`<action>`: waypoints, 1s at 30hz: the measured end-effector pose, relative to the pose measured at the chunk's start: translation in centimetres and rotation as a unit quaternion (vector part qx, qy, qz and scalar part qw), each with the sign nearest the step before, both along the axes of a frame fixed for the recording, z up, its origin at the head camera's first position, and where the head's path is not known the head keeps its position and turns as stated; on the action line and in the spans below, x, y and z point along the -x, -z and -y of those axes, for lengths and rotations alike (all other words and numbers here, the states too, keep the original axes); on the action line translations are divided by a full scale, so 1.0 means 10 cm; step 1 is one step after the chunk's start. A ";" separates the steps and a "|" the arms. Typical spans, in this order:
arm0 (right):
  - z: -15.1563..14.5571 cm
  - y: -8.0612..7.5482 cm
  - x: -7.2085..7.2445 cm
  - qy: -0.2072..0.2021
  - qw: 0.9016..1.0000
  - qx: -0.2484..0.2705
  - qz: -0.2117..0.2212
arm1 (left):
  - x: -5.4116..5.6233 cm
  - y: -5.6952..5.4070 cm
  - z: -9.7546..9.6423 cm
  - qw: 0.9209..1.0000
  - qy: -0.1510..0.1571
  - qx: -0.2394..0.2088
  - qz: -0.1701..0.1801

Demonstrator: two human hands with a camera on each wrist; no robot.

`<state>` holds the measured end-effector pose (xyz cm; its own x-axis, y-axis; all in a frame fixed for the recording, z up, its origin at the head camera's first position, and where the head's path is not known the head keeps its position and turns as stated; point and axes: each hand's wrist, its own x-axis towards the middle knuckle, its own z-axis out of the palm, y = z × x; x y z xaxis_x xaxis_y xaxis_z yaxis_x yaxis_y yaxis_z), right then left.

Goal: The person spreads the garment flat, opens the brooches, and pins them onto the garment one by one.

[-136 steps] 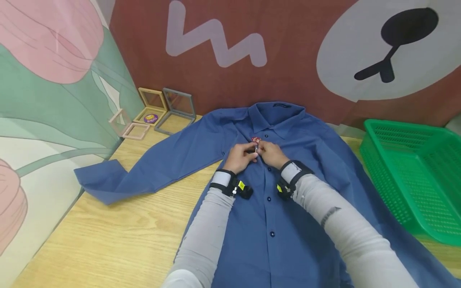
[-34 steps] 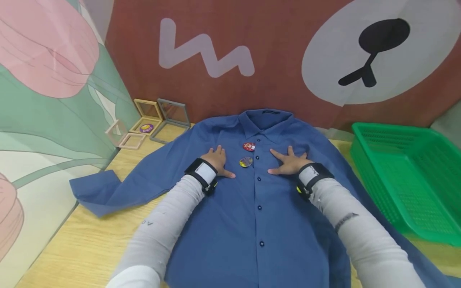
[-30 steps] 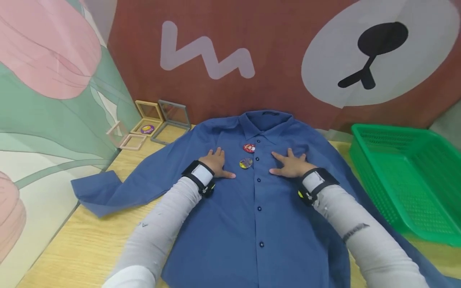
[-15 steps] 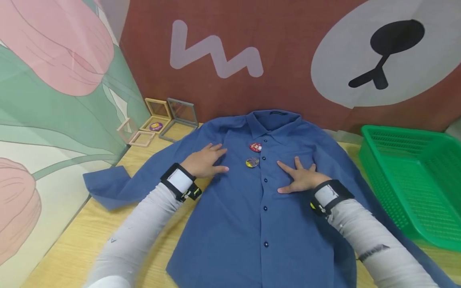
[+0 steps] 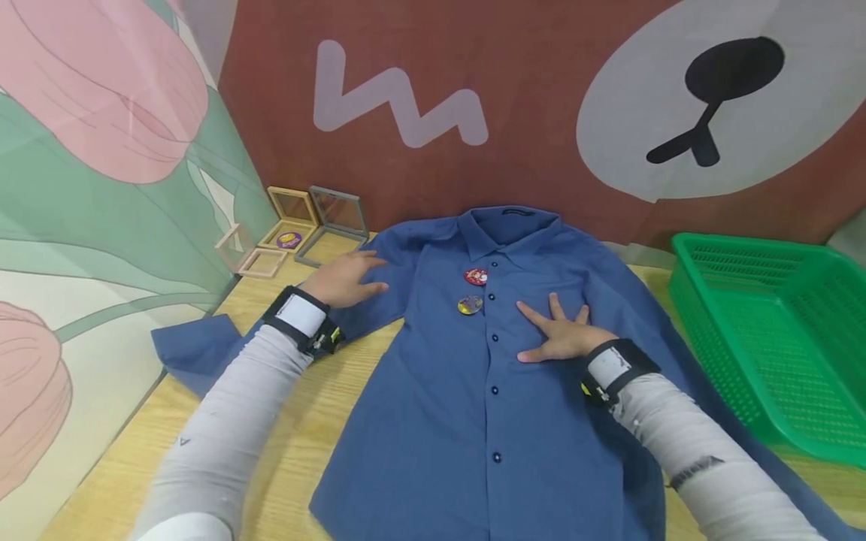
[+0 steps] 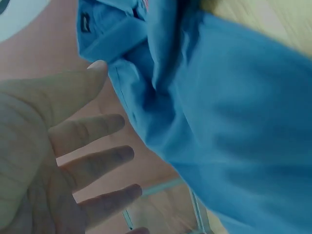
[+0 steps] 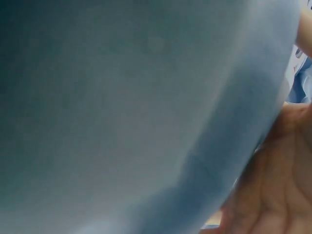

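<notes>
A blue button-up shirt (image 5: 433,391) lies spread out with its collar at the far side. Two round pin badges sit on its chest beside the buttons: a red badge (image 5: 476,276) above and a yellow-and-purple badge (image 5: 470,304) below. My left hand (image 5: 345,280) hovers over the left sleeve, fingers extended and nothing held; the left wrist view shows its fingers (image 6: 97,165) spread beside the cloth. My right hand (image 5: 564,333) rests on the right chest with fingers spread. In the right wrist view, blurred blue fabric (image 7: 122,122) covers most of the picture.
At the back left stand open display frames: a yellow one (image 5: 292,197) with a purple badge (image 5: 289,240) in it, a grey one (image 5: 338,197) and a pale pink one (image 5: 262,263). A green basket (image 5: 758,361) stands right on the wooden table (image 5: 298,451).
Earlier both hands pinched the red badge at the chest. They then let go and lay flat on the shirt. Since then the left hand has moved left over the sleeve; the right shifted slightly nearer.
</notes>
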<state>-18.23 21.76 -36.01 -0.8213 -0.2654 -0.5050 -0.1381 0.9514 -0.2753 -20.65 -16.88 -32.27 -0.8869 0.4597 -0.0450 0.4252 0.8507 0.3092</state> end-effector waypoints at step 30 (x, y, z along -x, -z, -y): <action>-0.16 0.28 0.17 0.013 0.998 0.029 0.051 | 0.45 -0.08 0.85 0.994 -0.109 -0.023 0.000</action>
